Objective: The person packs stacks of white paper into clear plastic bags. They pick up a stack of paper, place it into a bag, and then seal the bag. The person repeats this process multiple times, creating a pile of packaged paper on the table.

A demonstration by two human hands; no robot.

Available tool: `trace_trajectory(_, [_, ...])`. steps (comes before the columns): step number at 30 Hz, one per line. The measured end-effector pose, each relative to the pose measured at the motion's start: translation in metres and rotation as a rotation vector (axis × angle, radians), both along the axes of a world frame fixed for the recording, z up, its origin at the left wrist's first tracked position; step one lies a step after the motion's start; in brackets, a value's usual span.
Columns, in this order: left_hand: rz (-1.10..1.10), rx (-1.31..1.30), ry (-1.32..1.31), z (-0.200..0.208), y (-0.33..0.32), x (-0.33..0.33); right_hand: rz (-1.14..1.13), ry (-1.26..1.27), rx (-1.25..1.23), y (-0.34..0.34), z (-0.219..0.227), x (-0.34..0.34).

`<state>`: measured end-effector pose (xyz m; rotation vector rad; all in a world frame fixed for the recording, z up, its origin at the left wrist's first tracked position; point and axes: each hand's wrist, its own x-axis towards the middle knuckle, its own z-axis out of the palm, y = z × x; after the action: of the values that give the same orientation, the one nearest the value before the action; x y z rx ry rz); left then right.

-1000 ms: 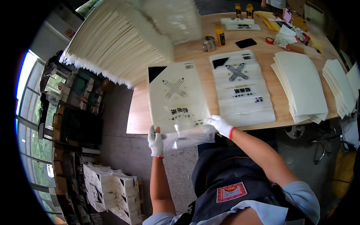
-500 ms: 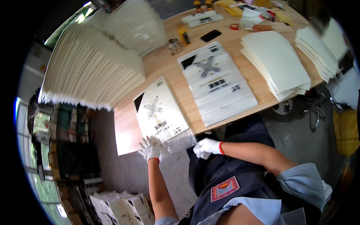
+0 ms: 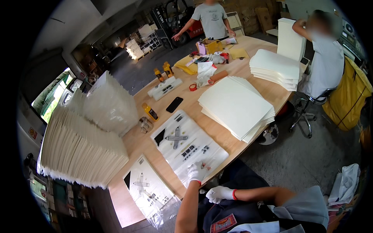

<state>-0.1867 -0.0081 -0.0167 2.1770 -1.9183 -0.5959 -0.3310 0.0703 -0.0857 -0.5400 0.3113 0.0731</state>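
My left hand [image 3: 196, 171], in a white glove with a red cuff, lies on the lower part of a stack of clear plastic bags [image 3: 182, 141] printed with crossed pencils and dark lettering. Its fingers are stretched over the bags, with reddish fingertips showing. My right hand [image 3: 220, 194], gloved the same way, is curled closed just off the table edge, and nothing shows in it. To the left, a bagged stack of white paper [image 3: 145, 188] rests on the table, its loose clear bag end [image 3: 165, 215] hanging past the edge.
Tall stacks of filled white packs [image 3: 83, 143] stand at the left. White paper piles [image 3: 235, 106] lie at the right. A phone [image 3: 174, 105], an orange bottle [image 3: 150, 112] and red tape [image 3: 192, 87] are farther back. Two people [image 3: 211, 21] are beyond; one sits at the right.
My left hand has moved right from the filled bag onto the stack of printed bags. My right hand stays curled near the edge. The head view has tilted up, showing more of the room.
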Motion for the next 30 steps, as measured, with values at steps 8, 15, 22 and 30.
trace_trajectory(8, [0.074,0.049,0.236,0.004,-0.003,0.006,-0.282,0.226,-0.185,0.001,0.045,-0.028])
trace_trajectory(15, [-0.105,-0.185,0.189,-0.008,-0.007,0.036,-0.402,0.264,-0.432,-0.018,0.054,-0.043])
trace_trajectory(22, [0.039,-0.210,0.306,0.037,-0.022,0.035,-0.731,0.220,-0.692,-0.096,0.046,-0.003])
trace_trajectory(30, [0.188,-0.363,0.813,0.060,-0.036,0.063,-0.861,0.469,-1.352,-0.147,0.022,0.023])
